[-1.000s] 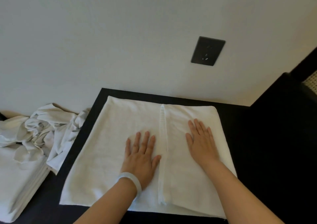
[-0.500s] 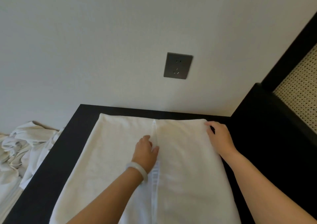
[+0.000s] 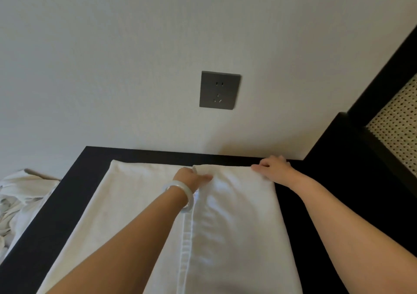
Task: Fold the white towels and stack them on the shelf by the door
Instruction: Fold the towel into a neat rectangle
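Stretching across the black tabletop [image 3: 74, 203] lies one white towel [image 3: 237, 226], its right side already folded in to a hem down the middle: first fold made, I reckon, more to go, with the crumpled towels [image 3: 20, 194] heaped off the left edge unfolded and no shelf in view. The left grip [image 3: 191, 178] pinches the flap's far inner corner, the right grip [image 3: 274, 166] curls round the far right corner, both grasping towel. No writing readable, not even on the grey wall socket [image 3: 219, 90].
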`<state>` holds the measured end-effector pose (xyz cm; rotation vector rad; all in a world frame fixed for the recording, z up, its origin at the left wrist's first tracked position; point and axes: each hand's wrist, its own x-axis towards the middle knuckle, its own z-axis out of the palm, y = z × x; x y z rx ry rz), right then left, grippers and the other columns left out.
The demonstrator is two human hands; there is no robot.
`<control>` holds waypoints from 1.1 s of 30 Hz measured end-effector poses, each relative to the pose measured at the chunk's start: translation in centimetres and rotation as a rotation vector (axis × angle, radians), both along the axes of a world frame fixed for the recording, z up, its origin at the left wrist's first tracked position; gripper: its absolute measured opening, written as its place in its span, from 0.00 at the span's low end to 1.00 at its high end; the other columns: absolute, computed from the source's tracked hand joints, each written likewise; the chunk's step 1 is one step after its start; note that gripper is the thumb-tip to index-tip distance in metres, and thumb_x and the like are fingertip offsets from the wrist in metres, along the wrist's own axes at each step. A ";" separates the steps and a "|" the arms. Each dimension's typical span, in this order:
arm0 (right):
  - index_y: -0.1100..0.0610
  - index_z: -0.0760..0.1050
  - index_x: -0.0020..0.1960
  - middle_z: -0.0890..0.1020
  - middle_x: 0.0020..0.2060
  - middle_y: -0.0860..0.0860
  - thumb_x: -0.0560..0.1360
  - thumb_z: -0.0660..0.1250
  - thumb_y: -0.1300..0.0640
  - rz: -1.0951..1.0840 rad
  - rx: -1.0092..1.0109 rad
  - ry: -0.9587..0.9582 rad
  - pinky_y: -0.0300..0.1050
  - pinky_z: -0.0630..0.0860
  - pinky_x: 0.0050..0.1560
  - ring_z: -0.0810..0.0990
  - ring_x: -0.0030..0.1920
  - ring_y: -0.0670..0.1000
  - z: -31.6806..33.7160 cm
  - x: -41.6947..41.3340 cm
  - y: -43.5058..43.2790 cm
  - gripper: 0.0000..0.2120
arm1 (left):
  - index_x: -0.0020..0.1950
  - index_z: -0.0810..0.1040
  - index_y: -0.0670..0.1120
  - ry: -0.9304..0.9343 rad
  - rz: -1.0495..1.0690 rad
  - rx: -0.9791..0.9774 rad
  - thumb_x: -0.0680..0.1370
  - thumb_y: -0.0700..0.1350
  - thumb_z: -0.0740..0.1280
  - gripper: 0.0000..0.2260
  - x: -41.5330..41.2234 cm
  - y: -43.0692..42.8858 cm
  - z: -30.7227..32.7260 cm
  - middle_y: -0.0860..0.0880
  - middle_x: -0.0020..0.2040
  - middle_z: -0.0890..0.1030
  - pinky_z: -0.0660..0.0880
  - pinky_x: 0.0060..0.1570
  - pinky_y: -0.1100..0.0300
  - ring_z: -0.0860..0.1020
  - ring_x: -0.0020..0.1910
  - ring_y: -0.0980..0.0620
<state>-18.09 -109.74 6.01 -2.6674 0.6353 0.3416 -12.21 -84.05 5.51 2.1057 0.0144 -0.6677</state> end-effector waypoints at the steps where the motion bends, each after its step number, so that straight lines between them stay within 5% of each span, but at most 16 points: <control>1: 0.57 0.70 0.33 0.72 0.40 0.52 0.80 0.61 0.42 -0.005 0.018 -0.016 0.49 0.62 0.59 0.64 0.53 0.53 -0.2 -0.1 -0.8 0.23 | 0.62 0.78 0.39 -0.005 -0.030 -0.032 0.77 0.51 0.71 0.20 0.0 -0.3 -0.2 0.44 0.50 0.81 0.77 0.52 0.54 0.80 0.49 0.46; 6: 0.68 0.72 0.33 0.74 0.36 0.57 0.80 0.65 0.49 -0.001 0.121 -0.148 0.44 0.63 0.53 0.76 0.47 0.62 -1.2 -0.5 -4.6 0.26 | 0.63 0.79 0.44 -0.013 -0.088 -0.166 0.79 0.50 0.68 0.16 0.3 -1.9 -1.0 0.48 0.53 0.82 0.78 0.56 0.51 0.81 0.51 0.47; 11: 0.56 0.78 0.47 0.74 0.51 0.53 0.79 0.67 0.48 -0.137 0.062 -0.221 0.51 0.71 0.61 0.74 0.58 0.58 -3.2 -0.4 -4.1 0.11 | 0.61 0.78 0.42 -0.075 -0.069 0.028 0.79 0.51 0.67 0.16 0.7 -2.6 -2.4 0.46 0.51 0.80 0.73 0.49 0.56 0.77 0.49 0.46; 14: 0.59 0.77 0.62 0.77 0.62 0.57 0.80 0.60 0.44 -0.023 -0.078 -0.387 0.55 0.69 0.65 0.74 0.64 0.61 -3.8 -1.0 -1.3 0.21 | 0.56 0.80 0.42 -0.066 -0.053 0.030 0.78 0.50 0.67 0.14 1.0 -2.5 -2.8 0.46 0.48 0.81 0.74 0.46 0.56 0.78 0.46 0.47; 17: 0.54 0.62 0.78 0.62 0.78 0.52 0.83 0.45 0.42 0.185 -0.148 -0.228 0.52 0.48 0.78 0.56 0.78 0.52 -6.0 -2.8 1.3 0.28 | 0.54 0.81 0.41 -0.059 -0.043 0.002 0.78 0.49 0.67 0.12 1.0 -2.5 -2.9 0.48 0.42 0.80 0.72 0.36 0.60 0.77 0.40 0.51; 20: 0.53 0.49 0.81 0.52 0.80 0.51 0.83 0.36 0.43 0.164 -0.272 -0.126 0.53 0.35 0.78 0.44 0.80 0.49 -5.4 -2.8 2.1 0.29 | 0.55 0.80 0.43 -0.043 -0.042 -0.015 0.78 0.49 0.68 0.11 0.9 -2.4 -2.7 0.47 0.45 0.80 0.72 0.39 0.59 0.77 0.42 0.50; 23: 0.51 0.47 0.81 0.49 0.80 0.50 0.73 0.29 0.36 0.143 -0.351 -0.174 0.55 0.33 0.77 0.42 0.80 0.50 -4.5 -3.5 3.5 0.40 | 0.56 0.79 0.44 -0.025 -0.041 -0.032 0.78 0.50 0.68 0.11 0.8 -2.3 -2.6 0.45 0.49 0.81 0.74 0.46 0.56 0.79 0.47 0.47; 29: 0.45 0.40 0.81 0.41 0.80 0.48 0.82 0.44 0.38 0.088 -0.234 -0.015 0.61 0.35 0.76 0.36 0.79 0.49 -3.8 -5.8 4.5 0.30 | 0.52 0.79 0.44 0.001 -0.058 -0.078 0.78 0.51 0.68 0.11 0.2 -1.4 -1.9 0.44 0.50 0.82 0.78 0.52 0.52 0.80 0.48 0.45; 33: 0.46 0.37 0.80 0.38 0.78 0.44 0.74 0.30 0.31 0.091 -0.332 -0.206 0.57 0.32 0.76 0.34 0.78 0.48 -1.9 -9.9 7.3 0.38 | 0.53 0.78 0.40 0.179 -0.024 -0.218 0.78 0.51 0.70 0.14 -2.4 2.1 -0.4 0.40 0.49 0.83 0.80 0.54 0.45 0.82 0.49 0.40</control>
